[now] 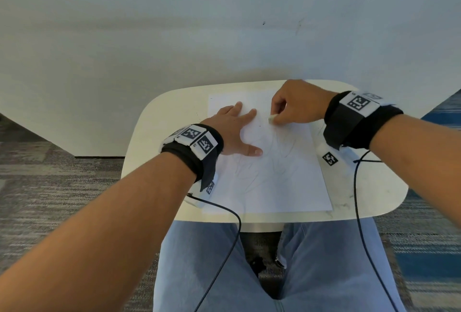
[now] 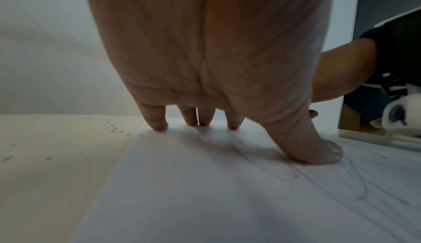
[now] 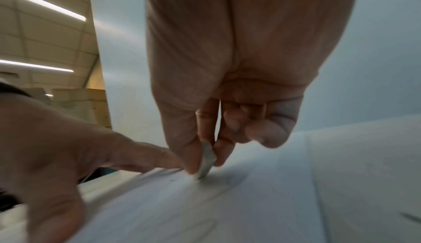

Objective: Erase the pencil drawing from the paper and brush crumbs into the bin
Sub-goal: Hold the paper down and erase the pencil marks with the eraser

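Observation:
A white sheet of paper [image 1: 272,177] with faint pencil lines [image 1: 252,169] lies on a small cream table [image 1: 369,187]. My left hand [image 1: 234,132] lies flat on the sheet's upper left part, fingers spread and pressing it down [image 2: 205,120]. My right hand [image 1: 296,107] pinches a small whitish eraser [image 1: 271,119] between thumb and fingers, its edge touching the paper near the top middle [image 3: 206,164]. Dark crumbs [image 2: 115,129] lie on the table beyond the sheet's left edge. No bin is in view.
The table stands close to a white wall [image 1: 174,37]. Black cables [image 1: 356,199] run from both wristbands over the table edge to my lap [image 1: 274,269]. Grey and blue carpet [image 1: 50,182] surrounds the table.

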A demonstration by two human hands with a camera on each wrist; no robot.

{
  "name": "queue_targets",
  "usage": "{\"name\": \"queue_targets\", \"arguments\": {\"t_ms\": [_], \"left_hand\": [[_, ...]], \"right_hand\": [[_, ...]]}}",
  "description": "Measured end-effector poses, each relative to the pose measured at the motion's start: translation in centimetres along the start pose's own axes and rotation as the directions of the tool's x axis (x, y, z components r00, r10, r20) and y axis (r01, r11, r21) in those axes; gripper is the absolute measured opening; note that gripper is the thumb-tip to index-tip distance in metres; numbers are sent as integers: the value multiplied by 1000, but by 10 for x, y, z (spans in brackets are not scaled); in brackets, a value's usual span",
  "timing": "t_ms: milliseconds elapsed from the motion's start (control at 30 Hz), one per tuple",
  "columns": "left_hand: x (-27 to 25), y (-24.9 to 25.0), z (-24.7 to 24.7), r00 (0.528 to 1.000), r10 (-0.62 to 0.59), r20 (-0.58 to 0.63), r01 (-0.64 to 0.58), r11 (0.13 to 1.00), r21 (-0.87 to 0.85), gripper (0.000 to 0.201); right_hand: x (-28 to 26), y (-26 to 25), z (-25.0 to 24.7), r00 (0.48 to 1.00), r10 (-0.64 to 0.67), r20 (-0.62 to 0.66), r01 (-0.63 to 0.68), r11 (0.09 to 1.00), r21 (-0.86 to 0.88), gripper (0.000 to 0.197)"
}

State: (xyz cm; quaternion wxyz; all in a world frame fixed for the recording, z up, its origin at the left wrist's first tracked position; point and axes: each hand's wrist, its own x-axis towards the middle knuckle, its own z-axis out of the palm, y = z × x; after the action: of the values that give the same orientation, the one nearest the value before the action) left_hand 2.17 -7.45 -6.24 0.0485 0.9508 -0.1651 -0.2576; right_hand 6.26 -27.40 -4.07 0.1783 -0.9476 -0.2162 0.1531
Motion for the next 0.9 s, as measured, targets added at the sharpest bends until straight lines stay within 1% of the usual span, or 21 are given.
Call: {"name": "queue_targets", "arguments": {"t_ms": [67,100,200,233,267,333,367,400,500,533,600,633,667,733,800,833,900], "left_hand": [[0,0,0,1000,0,1,0,1000,4,109],[0,0,-1,1000,-1,2,1,1000,4,109],[0,0,-1,1000,-1,1,1,1000,0,109],[0,0,0,1000,-1,2,1,1000,-2,109],[0,0,0,1000,0,2,0,1000,-1,109],[0,0,0,1000,3,3,-3,1000,2,109],[0,0,-1,1000,4,4,-4,1000,5,109],[0,0,-1,1000,2,5,-2,1000,6,109],[2,-1,0,1000,2,5,-3,1000,4,109],[2,-1,0,1000,4,3,-4,1000,4,109],[2,-2,0,1000,11,4,-11,1000,-2,109],[2,-1,0,1000,13,6,-13,1000,-6,109],[2,-1,-1,1000,13,7,-13,1000,-8,109],[2,-1,-2,1000,6,7,-6,1000,-7,109],[2,-1,-1,1000,4,4,-4,1000,-4,110],[3,-1,-1,1000,6,5,-6,1000,-6,110],[3,-1,-1,1000,12,9,-12,1000,-9,110]], "right_hand": [[-5,-4,3,993,-29,116,30,999,-13,13],[-5,-3,1,993,-14,119,16,1000,-16,13],[-1,8,-7,998,47,-47,-48,999,-20,16],[-1,9,-6,997,44,-64,-45,999,-18,15],[-2,6,-4,999,24,-41,-24,1000,-14,13],[-6,-2,2,997,-28,75,29,1000,-8,12],[-7,-5,3,994,-35,107,36,999,-12,13],[-6,-4,2,995,-24,96,26,999,-23,13],[0,-3,0,999,11,-39,-13,999,-50,10],[1,-6,2,999,-7,-44,5,999,-46,9],[1,-16,11,997,-77,8,77,997,-30,8],[1,-20,13,995,-92,32,92,996,-16,8],[3,-19,12,996,-79,36,79,997,-4,8],[9,-14,7,1000,-16,-27,17,1000,13,11],[10,-12,6,997,-12,-76,12,1000,9,12],[9,-15,7,998,-43,-51,43,999,8,11],[5,-18,11,993,-95,77,94,995,17,9]]}}
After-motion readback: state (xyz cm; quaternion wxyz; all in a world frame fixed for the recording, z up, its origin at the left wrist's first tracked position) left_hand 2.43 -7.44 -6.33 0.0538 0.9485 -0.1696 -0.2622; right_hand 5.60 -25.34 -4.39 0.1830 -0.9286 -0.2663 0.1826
